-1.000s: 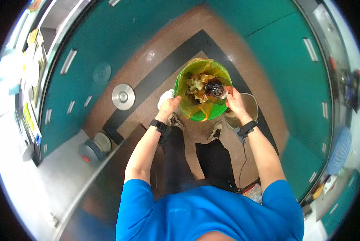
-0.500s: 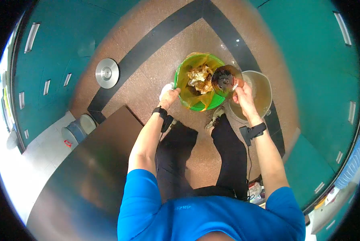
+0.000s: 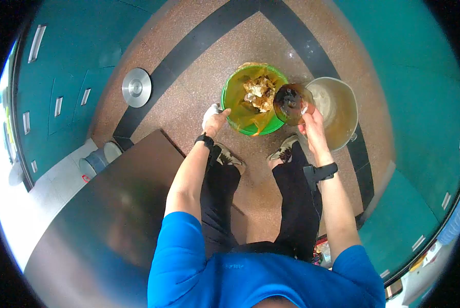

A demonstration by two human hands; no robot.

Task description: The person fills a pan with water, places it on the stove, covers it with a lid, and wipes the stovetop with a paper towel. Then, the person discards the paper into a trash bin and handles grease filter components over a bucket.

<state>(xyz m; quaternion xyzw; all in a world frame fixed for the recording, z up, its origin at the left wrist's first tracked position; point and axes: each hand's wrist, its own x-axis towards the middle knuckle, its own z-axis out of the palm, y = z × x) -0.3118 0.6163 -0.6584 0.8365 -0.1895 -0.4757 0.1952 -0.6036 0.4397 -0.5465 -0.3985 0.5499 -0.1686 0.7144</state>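
Observation:
My right hand [image 3: 314, 128] grips the near edge of a brown see-through bowl [image 3: 293, 104], which has dark residue inside and is tilted over the right rim of a green bin [image 3: 225, 97]. A yellow bag [image 3: 235, 84] lines the bin, and crumpled, brown-stained paper-like waste [image 3: 260, 94] lies in it. Closed around a white wad [image 3: 210, 114], perhaps cloth or tissue, my left hand [image 3: 216, 122] is at the bin's left rim. Its thumb points at the rim; whether it touches cannot be made out.
A large pale metal pot [image 3: 349, 110] stands right of the bin, close to the bowl. On the floor to the left lies a round metal lid [image 3: 136, 88]. Green cabinets [image 3: 414, 102] line both sides, and a brown panel [image 3: 112, 205] is at lower left. My shoes [image 3: 284, 149] are just below the bin.
The view has shifted slightly. The bowl and my right hand sit a little further right relative to the bin. My left hand stays by the left rim with the white wad.

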